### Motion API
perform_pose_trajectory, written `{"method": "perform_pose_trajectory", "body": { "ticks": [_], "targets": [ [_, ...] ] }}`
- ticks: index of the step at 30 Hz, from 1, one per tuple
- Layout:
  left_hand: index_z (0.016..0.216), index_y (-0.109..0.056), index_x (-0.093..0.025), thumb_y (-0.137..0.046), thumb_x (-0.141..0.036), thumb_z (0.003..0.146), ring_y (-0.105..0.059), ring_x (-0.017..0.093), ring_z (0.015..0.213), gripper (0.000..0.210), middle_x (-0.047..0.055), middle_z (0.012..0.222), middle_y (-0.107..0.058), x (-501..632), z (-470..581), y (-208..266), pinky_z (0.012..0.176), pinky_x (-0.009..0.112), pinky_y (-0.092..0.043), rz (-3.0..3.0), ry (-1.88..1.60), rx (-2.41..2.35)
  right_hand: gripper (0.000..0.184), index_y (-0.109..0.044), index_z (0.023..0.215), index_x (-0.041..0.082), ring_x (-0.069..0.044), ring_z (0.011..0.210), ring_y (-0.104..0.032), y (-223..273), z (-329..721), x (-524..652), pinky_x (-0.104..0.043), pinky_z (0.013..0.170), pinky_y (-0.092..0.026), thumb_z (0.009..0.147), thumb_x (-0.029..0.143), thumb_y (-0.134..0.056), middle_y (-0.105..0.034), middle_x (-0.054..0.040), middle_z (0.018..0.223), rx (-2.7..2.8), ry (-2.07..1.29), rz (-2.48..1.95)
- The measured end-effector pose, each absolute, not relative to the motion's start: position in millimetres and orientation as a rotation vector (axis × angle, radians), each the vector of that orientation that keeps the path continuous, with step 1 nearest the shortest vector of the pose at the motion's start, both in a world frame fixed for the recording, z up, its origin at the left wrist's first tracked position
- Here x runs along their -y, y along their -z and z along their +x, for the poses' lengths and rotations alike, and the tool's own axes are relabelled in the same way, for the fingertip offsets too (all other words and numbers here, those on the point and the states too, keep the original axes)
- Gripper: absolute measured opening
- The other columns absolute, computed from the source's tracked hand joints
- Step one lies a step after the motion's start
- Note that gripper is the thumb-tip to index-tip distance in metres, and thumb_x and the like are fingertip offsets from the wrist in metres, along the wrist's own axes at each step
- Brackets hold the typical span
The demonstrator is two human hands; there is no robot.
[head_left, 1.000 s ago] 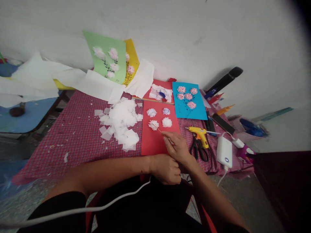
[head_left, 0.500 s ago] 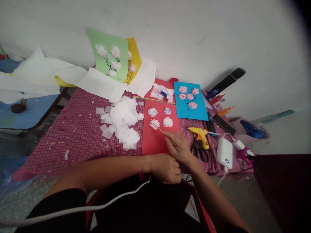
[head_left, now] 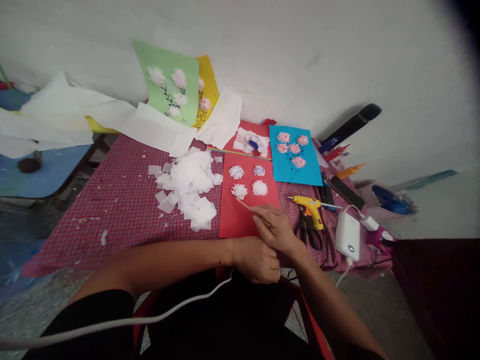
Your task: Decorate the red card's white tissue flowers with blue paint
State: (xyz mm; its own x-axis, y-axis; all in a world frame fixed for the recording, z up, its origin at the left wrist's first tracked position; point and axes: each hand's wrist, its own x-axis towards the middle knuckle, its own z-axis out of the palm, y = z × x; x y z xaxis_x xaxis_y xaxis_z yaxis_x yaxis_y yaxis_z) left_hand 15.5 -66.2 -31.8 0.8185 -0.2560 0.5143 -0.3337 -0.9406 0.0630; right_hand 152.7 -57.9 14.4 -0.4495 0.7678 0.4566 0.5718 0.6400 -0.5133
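Pinched in my right hand is a thin wooden stick, its tip just below the lower-left white paper flower on the red sheet. Three more flowers sit on that sheet: a white one and two with bluish specks, one at the upper left and one at the upper right. My left hand is closed in a fist at the table's near edge, against my right wrist. Whether it holds anything is hidden.
White tissue squares are heaped left of the red sheet. To the right lie a blue flower card, a yellow glue gun, black scissors and a white power bank. A green flower card leans on the wall.
The stick's tip has moved from the middle of the lower-left flower to just below it. My left hand has stayed in place.
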Motion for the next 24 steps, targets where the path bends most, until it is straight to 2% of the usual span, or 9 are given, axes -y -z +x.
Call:
{"method": "perform_pose_trajectory", "body": {
  "ticks": [13, 24],
  "targets": [
    [0.072, -0.070, -0.020, -0.064, -0.030, 0.095, -0.062, 0.016, 0.057, 0.026, 0.002, 0.067, -0.070, 67.3, 14.4, 33.5, 0.056, 0.034, -0.043, 2.802, -1.042, 0.439, 0.025, -0.071, 0.123, 0.026, -0.021, 0.093, -0.076, -11.8, 155.7, 50.6, -0.037, 0.081, -0.061, 0.104, 0.022, -0.056, -0.080, -0.0066, 0.107, 2.085, -0.388, -1.139],
    [0.074, -0.070, -0.020, -0.063, -0.028, 0.094, -0.062, 0.016, 0.058, 0.023, 0.003, 0.067, -0.069, 66.3, 15.1, 35.0, 0.057, 0.033, -0.042, 2.839, -1.011, 0.471, 0.026, -0.071, 0.124, 0.027, -0.021, 0.097, -0.076, -8.9, 146.0, 49.0, -0.038, 0.084, -0.062, 0.103, 0.023, -0.055, -0.080, -0.0061, 0.109, 2.100, -0.417, -1.126]
  ]
}}
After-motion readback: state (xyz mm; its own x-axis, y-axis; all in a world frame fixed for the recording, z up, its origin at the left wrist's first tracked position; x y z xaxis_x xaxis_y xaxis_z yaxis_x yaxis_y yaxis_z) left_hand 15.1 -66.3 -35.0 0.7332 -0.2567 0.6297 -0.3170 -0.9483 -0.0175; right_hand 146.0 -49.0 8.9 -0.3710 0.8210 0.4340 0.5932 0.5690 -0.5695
